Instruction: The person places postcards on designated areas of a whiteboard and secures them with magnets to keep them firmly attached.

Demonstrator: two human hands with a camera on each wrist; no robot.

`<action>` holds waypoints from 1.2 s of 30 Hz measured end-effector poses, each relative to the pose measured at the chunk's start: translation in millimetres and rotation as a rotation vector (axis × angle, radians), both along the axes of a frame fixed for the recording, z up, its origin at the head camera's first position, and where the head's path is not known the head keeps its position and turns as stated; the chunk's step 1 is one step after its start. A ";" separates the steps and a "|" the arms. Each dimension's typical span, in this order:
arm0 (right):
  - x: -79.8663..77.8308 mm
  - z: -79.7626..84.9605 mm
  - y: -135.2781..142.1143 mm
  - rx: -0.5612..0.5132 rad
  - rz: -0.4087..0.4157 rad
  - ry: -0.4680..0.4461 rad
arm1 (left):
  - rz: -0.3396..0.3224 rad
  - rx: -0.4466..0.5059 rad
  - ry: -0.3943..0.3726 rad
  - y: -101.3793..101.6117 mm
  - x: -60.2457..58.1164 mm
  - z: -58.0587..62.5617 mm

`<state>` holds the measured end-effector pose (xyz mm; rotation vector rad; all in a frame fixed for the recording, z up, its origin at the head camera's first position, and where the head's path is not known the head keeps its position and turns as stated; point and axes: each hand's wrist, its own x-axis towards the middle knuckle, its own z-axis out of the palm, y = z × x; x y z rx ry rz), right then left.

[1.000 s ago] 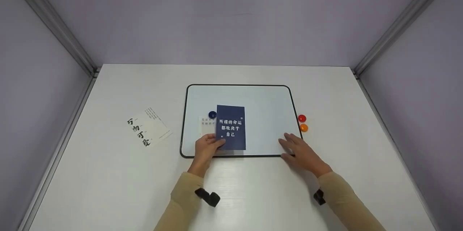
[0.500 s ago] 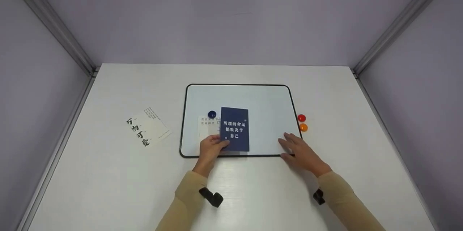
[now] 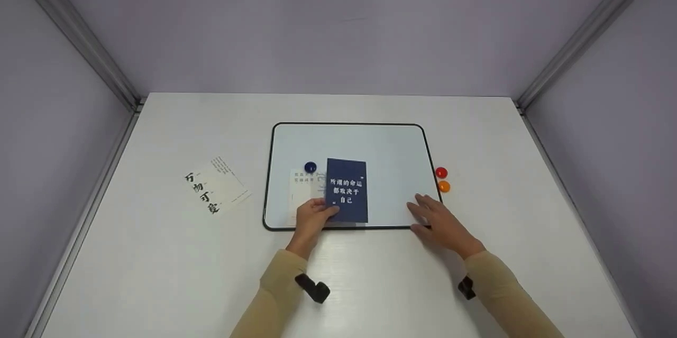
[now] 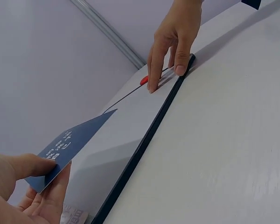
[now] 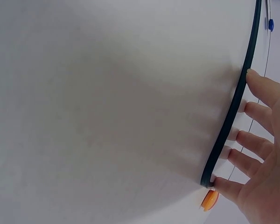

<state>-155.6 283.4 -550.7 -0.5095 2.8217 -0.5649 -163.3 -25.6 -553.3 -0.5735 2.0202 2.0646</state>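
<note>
My left hand (image 3: 311,219) pinches a dark blue card with white characters (image 3: 347,191) by its lower left corner, thumb on top. In the left wrist view the card (image 4: 72,144) is tilted and held above the whiteboard (image 4: 116,144). Under it, a pale printed card (image 3: 300,187) lies on the board's left part, partly hidden, with a round dark blue magnet (image 3: 310,167) at its top edge. My right hand (image 3: 441,224) rests at the board's near right corner, fingers spread. In the right wrist view its thumb touches the black frame (image 5: 231,109).
A cream card with black calligraphy (image 3: 217,187) lies on the white table (image 3: 158,264), left of the board. Red (image 3: 441,172) and orange (image 3: 444,186) magnets sit side by side against the board's right edge. Walls enclose the table at the back and sides.
The left hand has carried the blue card a little to the right and nearer the body, uncovering more of the pale card. The right hand has stayed in place.
</note>
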 end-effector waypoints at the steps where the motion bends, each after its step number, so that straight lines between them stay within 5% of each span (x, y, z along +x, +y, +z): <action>1: 0.0 -0.4 0.2 0.001 -0.001 -0.001 | -0.001 0.003 0.003 1.2 -0.1 -0.8; 36: 0.1 -0.6 -2.2 0.004 -0.052 -0.049 | 0.007 -0.032 -0.005 16.3 -2.9 -11.7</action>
